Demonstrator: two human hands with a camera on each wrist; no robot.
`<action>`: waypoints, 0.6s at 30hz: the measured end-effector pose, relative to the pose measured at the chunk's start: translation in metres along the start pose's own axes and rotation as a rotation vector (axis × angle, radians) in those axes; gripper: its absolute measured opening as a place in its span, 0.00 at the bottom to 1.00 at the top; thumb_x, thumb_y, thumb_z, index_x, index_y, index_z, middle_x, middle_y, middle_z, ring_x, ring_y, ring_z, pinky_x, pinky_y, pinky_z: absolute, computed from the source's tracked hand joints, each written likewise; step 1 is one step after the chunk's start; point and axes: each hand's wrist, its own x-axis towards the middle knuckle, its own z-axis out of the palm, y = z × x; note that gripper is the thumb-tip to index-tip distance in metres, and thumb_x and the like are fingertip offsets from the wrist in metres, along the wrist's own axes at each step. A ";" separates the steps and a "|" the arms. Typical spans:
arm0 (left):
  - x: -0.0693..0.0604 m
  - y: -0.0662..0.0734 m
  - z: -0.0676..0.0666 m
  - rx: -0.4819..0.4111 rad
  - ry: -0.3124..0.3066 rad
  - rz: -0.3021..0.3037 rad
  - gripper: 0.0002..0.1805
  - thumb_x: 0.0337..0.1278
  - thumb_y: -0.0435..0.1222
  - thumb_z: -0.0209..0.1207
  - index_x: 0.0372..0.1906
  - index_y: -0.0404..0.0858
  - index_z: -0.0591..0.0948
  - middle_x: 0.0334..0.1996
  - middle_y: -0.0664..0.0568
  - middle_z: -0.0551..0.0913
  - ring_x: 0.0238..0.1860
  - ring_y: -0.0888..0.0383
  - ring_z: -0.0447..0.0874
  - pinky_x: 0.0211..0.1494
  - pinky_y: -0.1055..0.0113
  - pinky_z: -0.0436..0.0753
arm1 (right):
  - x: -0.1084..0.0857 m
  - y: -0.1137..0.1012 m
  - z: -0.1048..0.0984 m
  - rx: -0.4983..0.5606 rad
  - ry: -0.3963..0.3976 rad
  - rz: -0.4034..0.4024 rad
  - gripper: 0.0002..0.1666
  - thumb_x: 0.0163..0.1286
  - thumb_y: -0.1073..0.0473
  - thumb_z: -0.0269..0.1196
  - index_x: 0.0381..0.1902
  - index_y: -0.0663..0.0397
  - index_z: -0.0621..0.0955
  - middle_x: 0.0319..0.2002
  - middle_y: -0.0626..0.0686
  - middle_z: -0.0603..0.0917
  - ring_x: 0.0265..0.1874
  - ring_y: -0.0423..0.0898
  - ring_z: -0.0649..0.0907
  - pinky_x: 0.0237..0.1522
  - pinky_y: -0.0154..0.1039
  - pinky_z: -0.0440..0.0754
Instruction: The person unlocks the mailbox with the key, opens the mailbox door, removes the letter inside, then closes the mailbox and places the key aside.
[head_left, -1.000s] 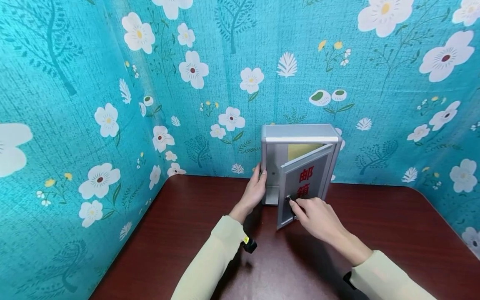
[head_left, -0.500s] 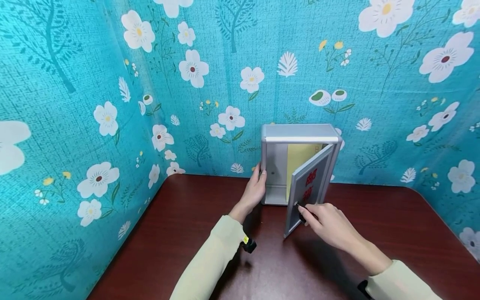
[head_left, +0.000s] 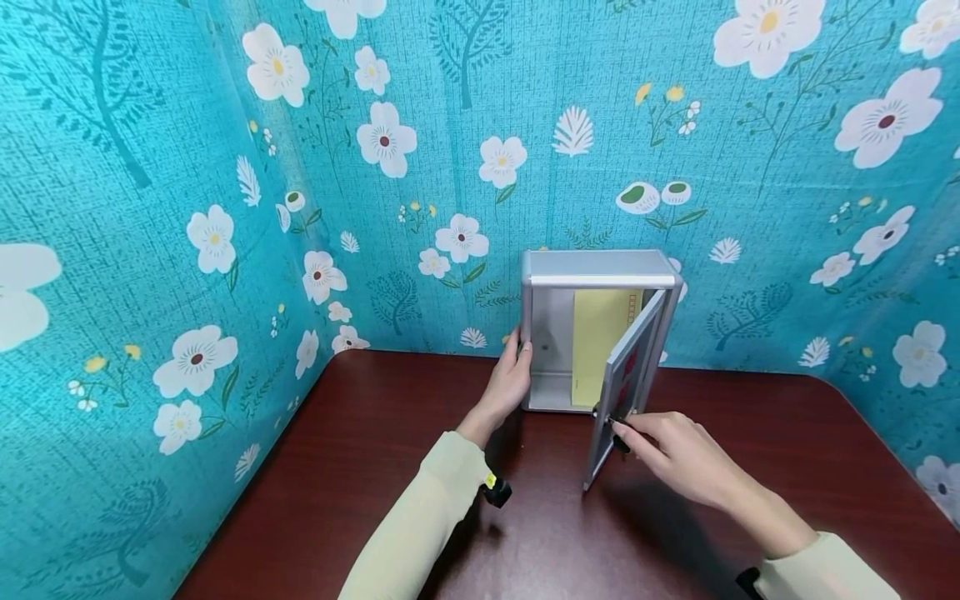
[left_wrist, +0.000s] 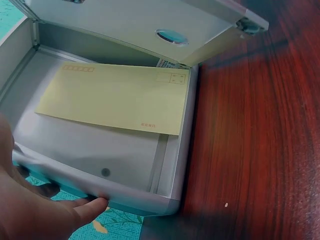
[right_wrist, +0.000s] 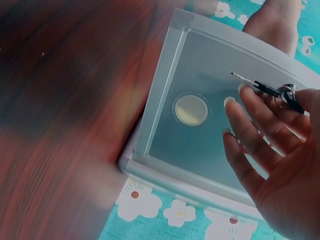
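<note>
A grey metal mailbox stands upright against the wall, its door swung outward on the right side. Inside leans a yellow envelope, fully seen in the left wrist view. My left hand grips the mailbox's left side wall, thumb near the front edge, fingers along the outside. My right hand pinches a key with a black head at the door's free edge. In the right wrist view its blade shows beside the door, the other fingers spread; whether the tip sits in the lock I cannot tell.
Below lies a dark red-brown wooden table. A blue cloth with white flowers covers the walls behind and to the left. The door has a round window near its lower part.
My right hand has moved right and toward me, swinging the mailbox door wider. More of the envelope shows now. My left hand has stayed at the mailbox's side.
</note>
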 end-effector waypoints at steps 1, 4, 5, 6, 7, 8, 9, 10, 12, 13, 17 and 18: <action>0.000 0.000 0.000 0.000 0.000 0.000 0.34 0.84 0.51 0.38 0.84 0.49 0.46 0.83 0.52 0.49 0.81 0.54 0.44 0.80 0.47 0.53 | -0.001 0.001 -0.001 0.005 0.000 -0.004 0.18 0.80 0.47 0.58 0.24 0.28 0.79 0.17 0.32 0.71 0.19 0.32 0.71 0.22 0.32 0.70; 0.001 0.000 0.000 0.003 0.002 0.001 0.34 0.84 0.51 0.38 0.84 0.49 0.46 0.83 0.52 0.49 0.81 0.54 0.45 0.80 0.47 0.54 | -0.002 0.004 -0.004 0.010 -0.006 -0.019 0.16 0.80 0.47 0.58 0.27 0.28 0.81 0.18 0.31 0.72 0.20 0.32 0.71 0.23 0.32 0.70; 0.001 0.000 0.000 0.003 0.003 0.004 0.34 0.84 0.51 0.38 0.84 0.49 0.46 0.83 0.52 0.49 0.81 0.54 0.45 0.80 0.47 0.54 | -0.003 0.006 -0.005 0.014 -0.009 -0.021 0.15 0.80 0.47 0.58 0.29 0.28 0.81 0.18 0.31 0.73 0.21 0.32 0.72 0.24 0.32 0.70; 0.001 0.001 0.000 0.003 0.004 0.007 0.34 0.83 0.51 0.38 0.84 0.49 0.46 0.83 0.52 0.49 0.81 0.54 0.45 0.80 0.47 0.54 | -0.003 0.007 -0.006 0.016 -0.013 -0.023 0.14 0.80 0.48 0.58 0.30 0.27 0.82 0.19 0.31 0.73 0.21 0.32 0.72 0.25 0.32 0.70; 0.001 0.001 0.000 0.002 0.005 0.010 0.34 0.83 0.51 0.38 0.84 0.49 0.46 0.83 0.52 0.49 0.81 0.54 0.45 0.80 0.48 0.53 | -0.004 0.008 -0.007 0.019 -0.017 -0.028 0.13 0.80 0.48 0.58 0.32 0.27 0.83 0.19 0.31 0.74 0.22 0.32 0.72 0.25 0.32 0.70; 0.001 0.001 0.000 0.002 0.006 0.013 0.34 0.83 0.51 0.38 0.84 0.49 0.46 0.83 0.52 0.49 0.81 0.54 0.45 0.80 0.48 0.53 | -0.005 0.010 -0.009 0.025 -0.021 -0.035 0.12 0.80 0.49 0.59 0.34 0.27 0.84 0.20 0.30 0.75 0.22 0.32 0.72 0.26 0.32 0.71; 0.001 0.001 0.000 0.001 0.007 0.016 0.34 0.83 0.52 0.38 0.84 0.50 0.46 0.83 0.52 0.49 0.81 0.54 0.44 0.80 0.48 0.53 | -0.005 0.011 -0.009 0.034 -0.026 -0.045 0.11 0.80 0.50 0.59 0.36 0.27 0.84 0.21 0.30 0.76 0.23 0.32 0.73 0.26 0.32 0.71; 0.001 0.001 0.000 0.002 0.007 0.016 0.34 0.83 0.52 0.38 0.84 0.50 0.46 0.83 0.53 0.49 0.81 0.55 0.44 0.80 0.48 0.53 | -0.006 0.012 -0.010 0.045 -0.032 -0.056 0.10 0.80 0.51 0.59 0.39 0.27 0.85 0.23 0.29 0.78 0.24 0.32 0.74 0.27 0.32 0.72; 0.001 0.001 0.000 0.006 0.007 0.013 0.34 0.83 0.54 0.38 0.84 0.51 0.46 0.83 0.53 0.49 0.81 0.55 0.44 0.80 0.49 0.53 | -0.008 0.014 -0.012 0.065 -0.034 -0.084 0.10 0.79 0.54 0.60 0.43 0.29 0.86 0.30 0.29 0.83 0.28 0.32 0.78 0.30 0.32 0.75; 0.001 0.001 0.000 0.009 0.006 0.010 0.35 0.83 0.54 0.38 0.84 0.51 0.46 0.83 0.53 0.49 0.81 0.55 0.44 0.80 0.49 0.52 | -0.009 0.015 -0.013 0.077 -0.035 -0.099 0.11 0.79 0.55 0.60 0.44 0.30 0.86 0.33 0.30 0.85 0.29 0.32 0.79 0.31 0.32 0.77; 0.000 0.000 0.000 0.019 0.005 0.000 0.35 0.82 0.55 0.38 0.84 0.51 0.46 0.83 0.53 0.48 0.81 0.55 0.43 0.80 0.49 0.52 | -0.012 0.018 -0.015 0.095 -0.033 -0.144 0.13 0.79 0.59 0.60 0.43 0.30 0.85 0.36 0.31 0.86 0.33 0.32 0.81 0.35 0.31 0.78; 0.000 0.000 0.000 0.021 0.006 -0.002 0.35 0.82 0.55 0.38 0.84 0.51 0.46 0.83 0.53 0.48 0.81 0.55 0.43 0.80 0.49 0.52 | -0.013 0.019 -0.016 0.096 -0.034 -0.148 0.13 0.79 0.59 0.60 0.42 0.30 0.85 0.35 0.31 0.85 0.32 0.32 0.80 0.35 0.31 0.78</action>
